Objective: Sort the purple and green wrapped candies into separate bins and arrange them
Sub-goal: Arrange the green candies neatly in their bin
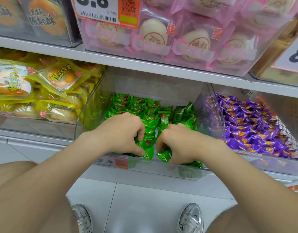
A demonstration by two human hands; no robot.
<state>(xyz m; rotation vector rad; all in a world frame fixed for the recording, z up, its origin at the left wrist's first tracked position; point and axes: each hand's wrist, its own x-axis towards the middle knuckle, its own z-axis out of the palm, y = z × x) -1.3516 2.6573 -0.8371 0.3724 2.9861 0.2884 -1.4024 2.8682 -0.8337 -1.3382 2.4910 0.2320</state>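
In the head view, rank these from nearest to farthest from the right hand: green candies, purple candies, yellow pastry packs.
1. Green candies: centre, touching the right hand.
2. Purple candies: to its right.
3. Yellow pastry packs: far left, beyond the left hand.

Both hands inside middle clear plastic bin [161, 173]: left hand [123, 132] and right hand [180, 145] each pinch green foil-wrapped candies [136, 105] near front rim; purple foil-wrapped candies [249, 125] fill neighbouring clear bin [271, 163] on right
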